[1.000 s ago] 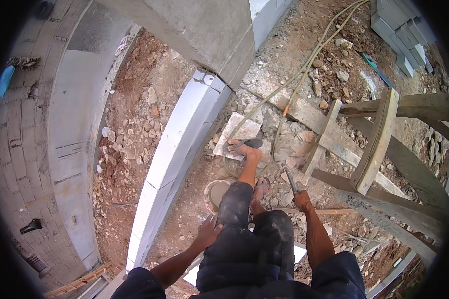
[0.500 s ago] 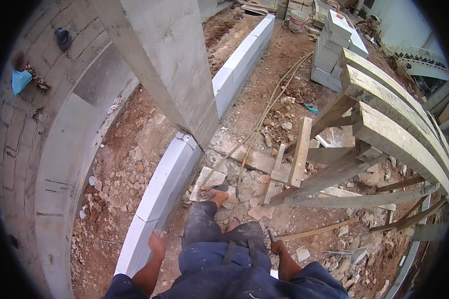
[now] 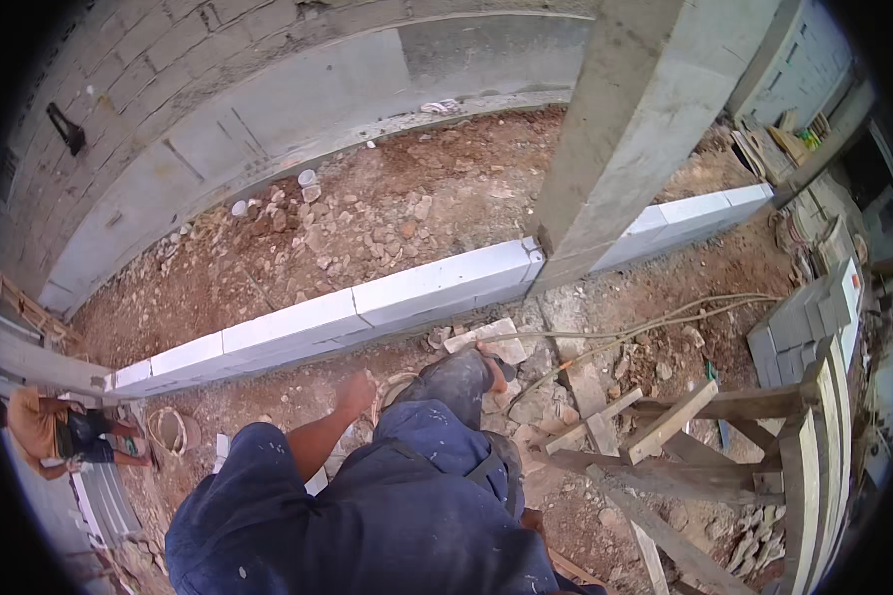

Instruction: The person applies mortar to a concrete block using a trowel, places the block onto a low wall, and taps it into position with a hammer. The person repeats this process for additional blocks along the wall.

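Observation:
My left hand (image 3: 355, 395) hangs beside my body, near the low white block wall (image 3: 407, 293). Its fingers look loosely extended, with nothing visible in them. Partly behind my leg, a round rim like a bucket's (image 3: 395, 381) shows just right of that hand. Only a sliver of my right hand (image 3: 534, 520) appears past my hip, its fingers hidden by my body. The wall's pale blocks run lengthwise with thin joints and meet a grey concrete column (image 3: 605, 149).
Rubble and broken slabs (image 3: 496, 339) lie around my feet. A hose (image 3: 665, 322) crosses the dirt. Timber framing (image 3: 704, 476) and stacked grey blocks (image 3: 804, 322) stand at right. At far left a person (image 3: 55, 431) bends near a bucket (image 3: 172, 430).
My view has swung left, bringing the person and bucket into sight. The dark-tipped tool seen in my right hand earlier is now out of sight, with that hand mostly behind my body.

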